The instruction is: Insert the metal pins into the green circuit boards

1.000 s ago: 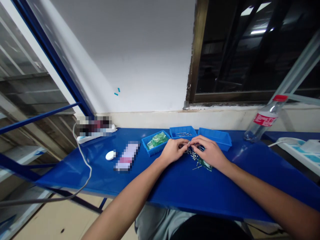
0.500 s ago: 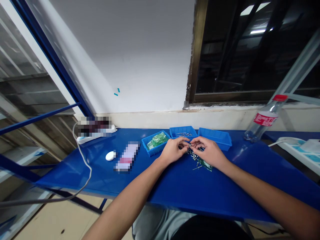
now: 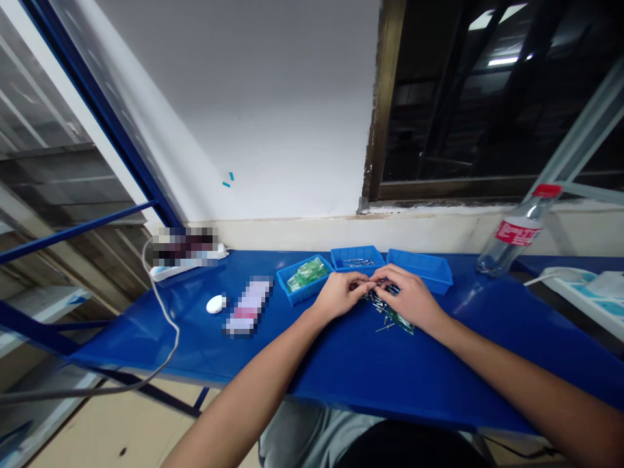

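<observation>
Over a pile of small metal rivets point(image 3: 386, 317), my left hand point(image 3: 340, 292) and my right hand point(image 3: 408, 296) meet with their fingertips together. Both hands are closed in a pinch; whatever sits between the fingers is too small and too covered to name. Some green-printed plastic packaging point(image 3: 402, 324) lies under the rivets. Just behind my hands is a small blue bin point(image 3: 336, 260) with a few rivets in it. Left of it, another blue bin point(image 3: 292, 299) holds green-printed clear bags point(image 3: 307, 273). A third blue bin point(image 3: 441, 283) stands behind my right hand.
On the blue table point(image 3: 341, 364), a blurred-out phone-like slab point(image 3: 248, 305) and a white oval object point(image 3: 214, 304) lie to the left. A power strip point(image 3: 188, 261) with a cable sits at the back left. A clear bottle point(image 3: 517, 231) with a red cap stands at the right.
My fingertips have drawn closer together, and the small piece glimpsed between them is now covered. My arms and the bins stay where they were.
</observation>
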Demonstrator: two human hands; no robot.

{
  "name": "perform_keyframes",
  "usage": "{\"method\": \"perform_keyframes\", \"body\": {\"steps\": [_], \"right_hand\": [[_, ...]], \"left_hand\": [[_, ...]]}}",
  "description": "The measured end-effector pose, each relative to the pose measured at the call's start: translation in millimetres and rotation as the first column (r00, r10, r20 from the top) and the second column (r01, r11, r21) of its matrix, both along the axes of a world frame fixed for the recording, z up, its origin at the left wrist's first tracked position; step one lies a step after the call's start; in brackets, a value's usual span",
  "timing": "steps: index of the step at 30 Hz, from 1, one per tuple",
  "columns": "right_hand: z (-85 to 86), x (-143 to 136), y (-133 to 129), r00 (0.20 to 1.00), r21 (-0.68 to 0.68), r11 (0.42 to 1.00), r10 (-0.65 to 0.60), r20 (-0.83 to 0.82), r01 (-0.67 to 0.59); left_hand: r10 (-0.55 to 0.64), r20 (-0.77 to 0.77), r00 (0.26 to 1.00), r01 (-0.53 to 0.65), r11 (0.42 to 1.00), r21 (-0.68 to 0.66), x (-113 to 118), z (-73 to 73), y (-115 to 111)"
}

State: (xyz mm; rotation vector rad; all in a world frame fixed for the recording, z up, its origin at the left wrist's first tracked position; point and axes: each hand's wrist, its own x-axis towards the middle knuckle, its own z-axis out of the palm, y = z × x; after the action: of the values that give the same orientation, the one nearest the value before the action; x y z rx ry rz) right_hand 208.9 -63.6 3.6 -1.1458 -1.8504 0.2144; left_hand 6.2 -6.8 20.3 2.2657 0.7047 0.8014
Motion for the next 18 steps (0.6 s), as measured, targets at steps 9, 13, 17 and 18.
{"method": "perform_keyframes", "body": {"steps": [9, 13, 17, 18], "right_hand": [[-2.0, -2.8, 0.0, 0.988, -0.128, 0.99, -0.069, -0.136, 0.052], [-5.8, -3.1, 2.4, 0.974, -0.165, 0.986, -0.068, -0.216, 0.032], [-7.7, -1.7, 4.5, 0.966, -0.141, 0.99, -0.055, -0.252, 0.019], [-7.5, -1.1, 4.7, 0.965, -0.135, 0.991, -0.054, -0.255, 0.02]], "left_hand": [[0.088, 0.047, 0.995, -0.086, 0.996, -0.037, 2.7, -4.6, 4.2], [0.111, 0.09, 0.99, -0.112, 0.994, 0.007, 3.6, -2.5, 2.7], [0.086, 0.168, 0.982, -0.087, 0.996, -0.001, 3.9, -2.6, 2.5], [0.078, 0.183, 0.98, -0.078, 0.997, -0.011, 3.9, -3.0, 2.7]]}}
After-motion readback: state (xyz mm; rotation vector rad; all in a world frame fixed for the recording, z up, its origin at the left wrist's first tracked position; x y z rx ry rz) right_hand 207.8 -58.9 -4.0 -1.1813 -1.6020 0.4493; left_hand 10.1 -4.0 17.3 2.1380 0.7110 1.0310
